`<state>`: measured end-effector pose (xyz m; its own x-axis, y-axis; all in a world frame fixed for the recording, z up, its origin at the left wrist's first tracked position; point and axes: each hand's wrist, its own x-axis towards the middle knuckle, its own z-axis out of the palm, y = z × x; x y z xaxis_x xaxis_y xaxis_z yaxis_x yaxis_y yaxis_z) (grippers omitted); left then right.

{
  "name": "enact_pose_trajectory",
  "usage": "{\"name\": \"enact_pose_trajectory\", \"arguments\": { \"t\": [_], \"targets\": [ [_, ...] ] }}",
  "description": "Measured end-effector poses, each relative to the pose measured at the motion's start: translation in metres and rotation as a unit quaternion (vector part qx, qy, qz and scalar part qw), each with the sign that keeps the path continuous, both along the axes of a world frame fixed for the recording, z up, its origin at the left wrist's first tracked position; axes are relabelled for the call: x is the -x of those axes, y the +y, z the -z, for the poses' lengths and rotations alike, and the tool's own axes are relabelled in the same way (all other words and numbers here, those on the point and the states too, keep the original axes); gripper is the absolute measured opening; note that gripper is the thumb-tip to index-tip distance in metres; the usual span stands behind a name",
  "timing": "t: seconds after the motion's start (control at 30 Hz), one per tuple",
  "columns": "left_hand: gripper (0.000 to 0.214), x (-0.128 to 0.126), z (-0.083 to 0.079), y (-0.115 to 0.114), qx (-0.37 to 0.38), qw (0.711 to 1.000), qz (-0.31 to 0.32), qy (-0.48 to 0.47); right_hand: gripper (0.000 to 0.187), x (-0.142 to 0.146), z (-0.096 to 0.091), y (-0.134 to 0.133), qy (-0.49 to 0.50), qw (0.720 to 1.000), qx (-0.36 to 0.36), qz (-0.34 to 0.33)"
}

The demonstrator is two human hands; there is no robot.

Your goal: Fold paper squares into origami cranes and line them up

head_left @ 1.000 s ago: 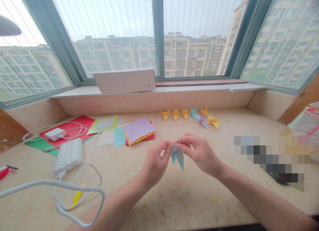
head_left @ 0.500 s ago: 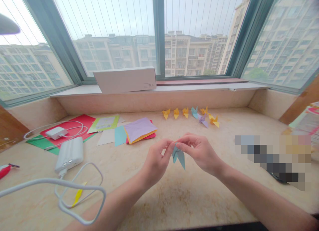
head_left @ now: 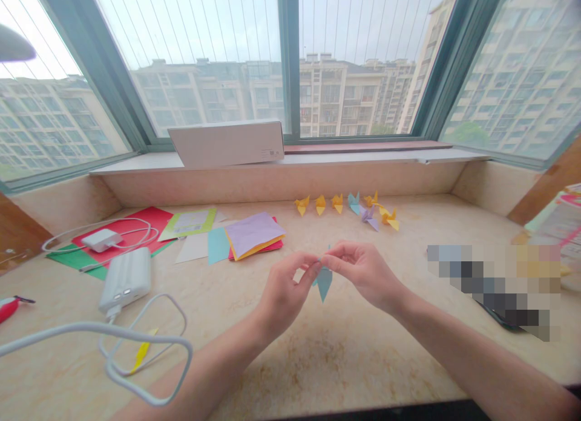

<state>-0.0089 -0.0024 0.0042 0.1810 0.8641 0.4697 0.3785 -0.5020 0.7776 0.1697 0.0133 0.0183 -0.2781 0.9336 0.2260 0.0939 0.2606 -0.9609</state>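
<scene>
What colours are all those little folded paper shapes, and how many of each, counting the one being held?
Yellow paper birds: 5
Purple paper bird: 1
Light blue paper bird on the counter: 1
Light blue folded paper in the hands: 1
Total: 8

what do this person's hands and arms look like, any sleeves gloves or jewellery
The left hand and right hand are both bare, with no gloves. No ring, watch or bracelet shows, though some fingers are partly hidden. The left forearm and right forearm are uncovered too, with no sleeve in view and no clear markings.
</scene>
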Motion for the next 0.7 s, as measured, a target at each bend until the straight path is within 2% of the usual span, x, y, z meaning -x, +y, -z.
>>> {"name": "enact_pose_trajectory", "arguments": {
  "t": [0.13, 0.3, 0.47, 0.7],
  "targets": [
    [0.017, 0.0009, -0.0010, 0.0011, 0.026, 0.999, -0.002, -0.034, 0.029, 0.0021, -0.0012, 0.0002, 0.022, 1.000, -0.013, -0.007],
    [0.015, 0.0006, 0.0013, 0.0022, 0.041, 0.997, 0.006, -0.062, 0.021, 0.0023, 0.0002, 0.0005, -0.051, 0.994, -0.087, 0.035],
    [0.016, 0.0003, 0.0026, 0.0014, 0.052, 0.997, -0.020, -0.060, 0.021, 0.0009, -0.0006, -0.0018, -0.094, 0.986, -0.126, 0.054],
    [0.014, 0.0025, 0.0024, 0.0040, 0.004, 0.999, -0.016, -0.047, 0.025, 0.0015, -0.0006, -0.0039, -0.113, 0.983, -0.139, 0.049]
  ]
}}
